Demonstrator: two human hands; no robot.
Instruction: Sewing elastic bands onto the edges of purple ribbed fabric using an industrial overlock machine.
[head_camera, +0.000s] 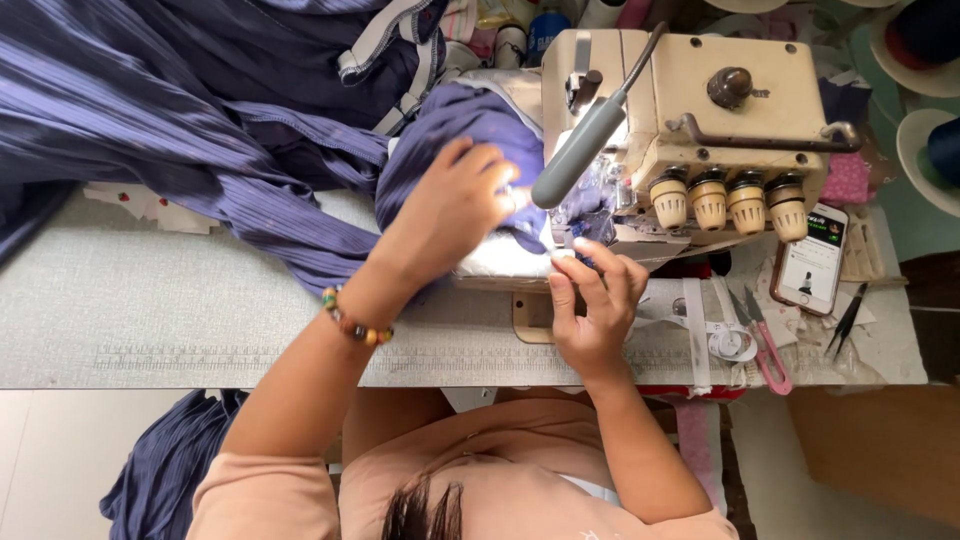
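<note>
Right now, label by label:

Left grip: the left hand (450, 205) lies curled on the bunched cloth (455, 125), fingers pressed down on it just left of the needle area; it pins the cloth flat and does not pinch it.

Right grip: the right hand (592, 300) has its fingertips (580, 250) drawn together on the cloth edge at the front of the machine (700, 120). Whether they truly pinch the edge or only press it, I cannot tell; the lit spot there washes out the detail.

Cloth: dark blue and ribbed, it runs from the machine bed back over the far left of the counter (150, 320), and a fold hangs over the near edge at the left.

Lamp: a grey gooseneck lamp (580, 155) reaches down over the needle area, between the two hands.

Doing it well, as I judge it: keep the edge straight under the right fingertips, with those fingertips beside the needle and not in front of it. Let the left hand carry the weight of the cloth so the heap does not drag the seam sideways. Feed evenly with both hands.

Risk: the heavy pile at the far left could pull the edge off line.

Knobs: four cream tension knobs (728, 200) sit on the machine's front.

Right end of counter: pink snips (765, 350), a phone (810, 260) and dark tweezers (845, 320) lie near the right edge, well apart from both hands.

Wrist: a bead bracelet (355, 320) on the left arm.
</note>
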